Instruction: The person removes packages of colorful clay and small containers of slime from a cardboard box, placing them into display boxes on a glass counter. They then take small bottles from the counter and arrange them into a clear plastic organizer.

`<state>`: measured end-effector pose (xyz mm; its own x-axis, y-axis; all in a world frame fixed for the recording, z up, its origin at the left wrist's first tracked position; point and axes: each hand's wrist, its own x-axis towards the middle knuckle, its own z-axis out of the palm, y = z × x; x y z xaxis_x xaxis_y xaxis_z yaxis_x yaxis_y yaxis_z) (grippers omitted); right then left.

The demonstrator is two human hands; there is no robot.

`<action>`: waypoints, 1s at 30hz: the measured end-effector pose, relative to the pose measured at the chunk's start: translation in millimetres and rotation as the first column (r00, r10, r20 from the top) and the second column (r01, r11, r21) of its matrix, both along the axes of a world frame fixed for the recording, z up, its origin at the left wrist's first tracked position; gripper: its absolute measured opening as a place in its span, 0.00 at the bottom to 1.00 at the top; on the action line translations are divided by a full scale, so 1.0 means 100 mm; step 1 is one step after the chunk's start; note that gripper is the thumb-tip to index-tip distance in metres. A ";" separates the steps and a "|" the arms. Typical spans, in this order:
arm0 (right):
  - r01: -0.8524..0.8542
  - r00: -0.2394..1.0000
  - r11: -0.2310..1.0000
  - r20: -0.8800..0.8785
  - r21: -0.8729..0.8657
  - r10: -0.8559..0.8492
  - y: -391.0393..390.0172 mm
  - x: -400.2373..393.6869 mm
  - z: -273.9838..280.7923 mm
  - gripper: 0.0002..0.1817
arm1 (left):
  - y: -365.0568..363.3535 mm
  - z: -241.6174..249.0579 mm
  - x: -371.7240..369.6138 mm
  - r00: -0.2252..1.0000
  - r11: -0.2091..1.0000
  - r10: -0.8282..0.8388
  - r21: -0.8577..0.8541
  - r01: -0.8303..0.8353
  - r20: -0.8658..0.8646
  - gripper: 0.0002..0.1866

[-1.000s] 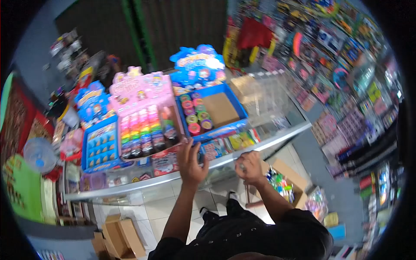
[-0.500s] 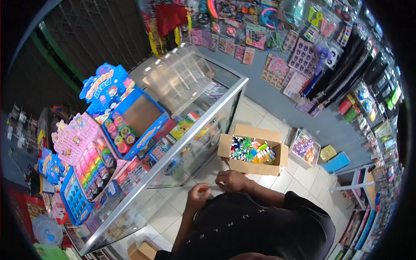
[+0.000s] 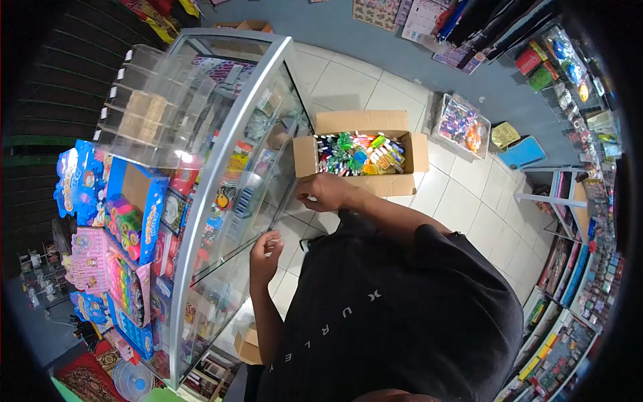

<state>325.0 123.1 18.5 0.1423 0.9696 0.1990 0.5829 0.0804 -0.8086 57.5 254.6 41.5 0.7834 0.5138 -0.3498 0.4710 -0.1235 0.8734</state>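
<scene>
My right hand (image 3: 325, 192) is just below the near left corner of an open cardboard box (image 3: 385, 185). Its fingers are loosely curled and apart, with nothing visible in them. Colourful small packaged items (image 3: 362, 154) fill the box on the tiled floor. Lower and to the left, my left hand (image 3: 266, 253) is beside the glass side of a display case (image 3: 224, 151). Its fingers are bent but parted, and I see nothing in it. Neither hand appears to grip the box or the case.
On the case stand a clear divided rack (image 3: 144, 110), a blue display box (image 3: 137, 184) and a pink one (image 3: 90, 258). Right of the cardboard box are a clear bin (image 3: 462, 127) and a blue tray (image 3: 524, 154). Stocked shelves (image 3: 569, 335) line the right side.
The view has turned and tilted down, so the display case and box appear farther left. My hands have moved apart; the right is now closer to the box, the left beside the glass.
</scene>
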 end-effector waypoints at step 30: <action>0.327 0.806 0.521 -0.055 -0.789 -0.590 -2.29 1.07 -3.31 0.15 | -0.66 -0.32 0.98 0.927 0.983 -0.137 -0.164 0.084 -0.350 0.16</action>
